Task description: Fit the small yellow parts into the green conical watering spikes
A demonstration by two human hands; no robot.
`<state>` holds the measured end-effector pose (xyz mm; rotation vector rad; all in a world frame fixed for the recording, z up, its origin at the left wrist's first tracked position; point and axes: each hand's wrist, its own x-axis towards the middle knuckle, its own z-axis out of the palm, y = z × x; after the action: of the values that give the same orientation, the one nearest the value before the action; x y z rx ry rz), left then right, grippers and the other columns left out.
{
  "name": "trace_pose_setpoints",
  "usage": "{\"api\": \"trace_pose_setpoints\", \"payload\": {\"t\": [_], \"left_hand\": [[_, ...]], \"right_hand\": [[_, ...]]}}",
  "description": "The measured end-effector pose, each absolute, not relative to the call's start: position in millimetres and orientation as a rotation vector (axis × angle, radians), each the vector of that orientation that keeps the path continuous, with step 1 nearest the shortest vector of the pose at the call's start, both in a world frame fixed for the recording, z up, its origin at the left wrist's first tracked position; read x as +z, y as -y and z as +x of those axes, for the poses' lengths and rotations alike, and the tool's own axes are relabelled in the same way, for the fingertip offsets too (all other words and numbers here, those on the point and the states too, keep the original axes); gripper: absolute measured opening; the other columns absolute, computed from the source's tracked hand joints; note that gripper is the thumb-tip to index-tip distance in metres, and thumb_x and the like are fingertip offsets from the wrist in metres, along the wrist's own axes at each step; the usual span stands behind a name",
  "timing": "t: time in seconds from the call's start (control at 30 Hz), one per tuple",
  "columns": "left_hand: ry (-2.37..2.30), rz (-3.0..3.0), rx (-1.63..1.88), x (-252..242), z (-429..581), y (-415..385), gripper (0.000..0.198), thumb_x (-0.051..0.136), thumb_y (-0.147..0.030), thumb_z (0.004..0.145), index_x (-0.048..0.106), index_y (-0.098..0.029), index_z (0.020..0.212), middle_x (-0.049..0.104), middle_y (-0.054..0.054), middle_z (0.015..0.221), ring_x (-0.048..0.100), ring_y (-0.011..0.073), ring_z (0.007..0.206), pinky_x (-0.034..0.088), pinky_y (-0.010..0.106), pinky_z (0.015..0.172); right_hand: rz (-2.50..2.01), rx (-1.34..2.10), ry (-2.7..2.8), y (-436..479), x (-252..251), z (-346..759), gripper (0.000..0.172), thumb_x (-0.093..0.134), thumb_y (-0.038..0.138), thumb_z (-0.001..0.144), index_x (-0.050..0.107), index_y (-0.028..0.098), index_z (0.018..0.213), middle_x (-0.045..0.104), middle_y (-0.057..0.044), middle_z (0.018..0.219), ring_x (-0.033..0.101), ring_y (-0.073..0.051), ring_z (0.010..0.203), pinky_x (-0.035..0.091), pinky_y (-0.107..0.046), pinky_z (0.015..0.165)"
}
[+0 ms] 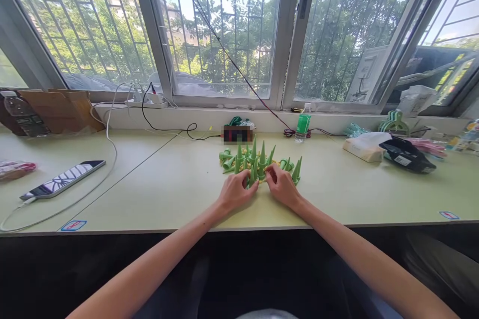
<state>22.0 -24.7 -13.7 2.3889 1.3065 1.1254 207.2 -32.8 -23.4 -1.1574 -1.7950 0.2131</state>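
A cluster of green plastic cones (258,159) stands and lies on the pale green table (179,184), with small yellow bits among them. My left hand (236,190) rests at the near edge of the cluster, fingers curled round a green cone. My right hand (281,187) sits just to the right of it, fingers pinched at the same spot among the cones. What the right fingers grip is hidden.
A phone (63,178) on a white cable lies at the left. A green bottle (302,128) stands by the window sill. A white bundle (364,145) and a black pouch (406,155) lie at the right. Cardboard (60,107) sits far left.
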Motion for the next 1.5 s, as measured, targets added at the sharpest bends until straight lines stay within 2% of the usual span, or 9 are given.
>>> {"api": "trace_pose_setpoints", "payload": {"t": [0.13, 0.33, 0.6, 1.0, 1.37, 1.5], "left_hand": [[-1.307, 2.402, 1.124, -14.5, 22.3, 24.3, 0.035, 0.058, -0.042, 0.084, 0.041, -0.02, 0.063, 0.039, -0.005, 0.051, 0.034, 0.0102, 0.047, 0.025, 0.027, 0.052], [-1.245, 2.402, 1.08, -17.1, 22.5, 21.2, 0.037, 0.056, -0.042, 0.086, 0.04, -0.02, 0.062, 0.043, -0.004, 0.051, 0.036, 0.0105, 0.047, 0.025, 0.027, 0.051], [-1.166, 2.32, 1.123, -17.6, 22.0, 17.8, 0.037, 0.056, -0.036, 0.086, 0.038, -0.019, 0.059, 0.042, -0.004, 0.052, 0.035, 0.0092, 0.05, 0.025, 0.026, 0.05], [-1.166, 2.195, 1.262, -14.1, 24.6, 19.3, 0.035, 0.057, -0.038, 0.087, 0.045, -0.018, 0.062, 0.043, -0.004, 0.053, 0.036, 0.009, 0.051, 0.028, 0.025, 0.051], [-1.119, 2.159, 1.236, -12.7, 24.6, 21.8, 0.028, 0.056, -0.038, 0.088, 0.058, -0.015, 0.072, 0.042, -0.004, 0.055, 0.034, 0.0091, 0.052, 0.028, 0.024, 0.052], [-1.115, 2.161, 1.233, -11.7, 24.6, 22.9, 0.028, 0.056, -0.037, 0.087, 0.057, -0.015, 0.07, 0.04, -0.005, 0.054, 0.033, 0.0088, 0.051, 0.027, 0.024, 0.051]], "right_hand": [[-1.152, 0.229, 1.804, 32.5, -23.2, 207.6, 0.017, 0.042, 0.027, 0.095, 0.057, 0.018, 0.095, 0.062, -0.002, 0.072, 0.054, -0.016, 0.059, 0.041, -0.027, 0.06], [-1.138, 0.23, 1.813, 30.5, -24.7, 208.3, 0.02, 0.043, 0.031, 0.098, 0.056, 0.019, 0.09, 0.064, -0.003, 0.077, 0.057, -0.016, 0.064, 0.042, -0.027, 0.063], [-1.122, 0.192, 1.808, 32.7, -21.7, 207.5, 0.022, 0.043, 0.033, 0.099, 0.054, 0.019, 0.086, 0.061, -0.002, 0.075, 0.054, -0.016, 0.064, 0.04, -0.027, 0.063], [-1.111, 0.219, 1.78, 36.3, -21.5, 207.0, 0.022, 0.042, 0.034, 0.099, 0.055, 0.019, 0.089, 0.057, -0.001, 0.071, 0.05, -0.014, 0.059, 0.039, -0.027, 0.06], [-1.074, 0.276, 1.842, 38.4, -20.7, 206.1, 0.02, 0.043, 0.034, 0.099, 0.055, 0.019, 0.091, 0.059, -0.001, 0.073, 0.053, -0.015, 0.062, 0.04, -0.026, 0.062], [-1.041, 0.274, 1.877, 39.1, -20.0, 206.2, 0.021, 0.043, 0.033, 0.099, 0.056, 0.019, 0.09, 0.058, -0.001, 0.073, 0.051, -0.014, 0.062, 0.04, -0.026, 0.062]]}}
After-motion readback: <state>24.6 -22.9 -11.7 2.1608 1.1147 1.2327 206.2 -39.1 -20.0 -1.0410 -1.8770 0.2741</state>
